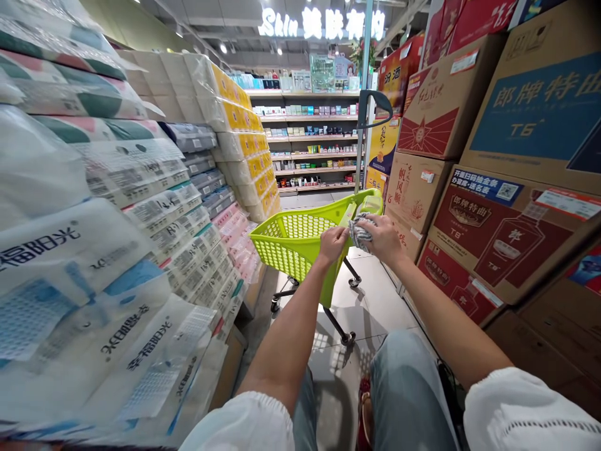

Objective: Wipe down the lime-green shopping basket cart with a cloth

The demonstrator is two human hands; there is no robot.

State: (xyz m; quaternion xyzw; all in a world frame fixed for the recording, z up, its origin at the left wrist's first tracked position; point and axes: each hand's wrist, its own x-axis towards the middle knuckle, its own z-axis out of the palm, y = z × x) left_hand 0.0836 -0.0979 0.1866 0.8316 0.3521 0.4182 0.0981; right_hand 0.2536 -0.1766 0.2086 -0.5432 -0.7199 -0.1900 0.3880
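A lime-green shopping cart [293,241] with a perforated basket stands in front of me on dark legs with casters. My left hand [333,243] is closed on the near rim of the cart, by its handle end. In my right hand [385,238] is a bunched grey-and-white cloth [360,229], pressed against the cart's handle area. The two hands are close together, with the cloth between them. The right fingers wrap over the cloth and partly hide it.
Plastic-wrapped packs [154,169] are piled high on the left, beside yellow-and-white bundles [244,138]. Stacked liquor cartons [493,232] line the right. A metal pole [360,150] with a dark hooked piece [378,108] rises behind the cart. Product shelves [310,118] stand at the back.
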